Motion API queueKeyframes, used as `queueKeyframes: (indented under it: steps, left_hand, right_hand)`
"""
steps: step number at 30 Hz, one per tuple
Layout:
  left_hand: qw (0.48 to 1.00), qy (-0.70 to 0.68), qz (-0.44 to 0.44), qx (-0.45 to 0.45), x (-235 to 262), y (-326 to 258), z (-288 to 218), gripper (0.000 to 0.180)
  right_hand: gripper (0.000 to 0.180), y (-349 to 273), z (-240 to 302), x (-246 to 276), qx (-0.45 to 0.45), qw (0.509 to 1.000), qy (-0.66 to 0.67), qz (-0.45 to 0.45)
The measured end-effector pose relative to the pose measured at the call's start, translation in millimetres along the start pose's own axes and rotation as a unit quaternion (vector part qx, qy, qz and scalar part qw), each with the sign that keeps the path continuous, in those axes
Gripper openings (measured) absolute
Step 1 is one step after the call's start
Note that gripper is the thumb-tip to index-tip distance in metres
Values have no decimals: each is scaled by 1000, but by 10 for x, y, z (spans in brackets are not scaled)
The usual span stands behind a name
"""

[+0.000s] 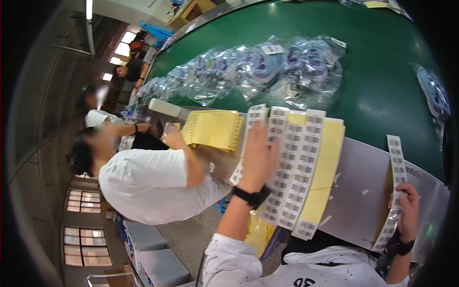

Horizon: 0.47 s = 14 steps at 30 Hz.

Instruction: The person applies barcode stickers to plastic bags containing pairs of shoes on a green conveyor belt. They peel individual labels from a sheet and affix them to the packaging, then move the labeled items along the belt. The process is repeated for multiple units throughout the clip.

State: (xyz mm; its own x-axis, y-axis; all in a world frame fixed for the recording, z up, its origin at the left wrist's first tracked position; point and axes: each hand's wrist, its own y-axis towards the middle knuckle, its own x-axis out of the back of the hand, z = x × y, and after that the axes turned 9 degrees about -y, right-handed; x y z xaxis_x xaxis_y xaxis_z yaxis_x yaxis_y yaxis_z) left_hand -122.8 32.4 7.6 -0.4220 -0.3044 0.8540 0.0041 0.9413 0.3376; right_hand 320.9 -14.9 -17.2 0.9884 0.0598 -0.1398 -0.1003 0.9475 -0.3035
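Note:
Strips of white barcode labels [308, 162] with a yellow backing sheet [327, 160] lie side by side at the near edge of the table. My left hand [258, 155], slightly blurred, reaches over the leftmost label strip [256, 115]. Its fingers are stretched out, with the thumb apart; whether it touches the strip I cannot tell. At the right, my right hand [406, 213] has its fingers closed round the edge of a separate barcode label strip [398, 162], held tilted, with a yellowish back side showing.
Bagged pale blue and purple shoes [263, 67] lie in a row across the green table [373, 43]. Another bagged shoe [432, 93] is at the right. On my left a person in a white shirt [148, 182] works beside yellow label sheets [213, 129]. Paper scraps [366, 192] dot the grey surface.

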Motion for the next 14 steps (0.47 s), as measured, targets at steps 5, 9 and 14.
queueKeyframes:
  steps: [5,9,14]
  left_hand:
    - [996,21,36,81,244,-469,330,54]
    - [991,-12,79,110,277,-617,291,56]
    - [989,-35,75,125,224,-692,317,58]
  right_hand:
    - [15,32,15,25,-8,999,16,26]
    - [15,24,51,9,-9,999,22,21]
    - [16,11,72,9,-9,999,26,27]
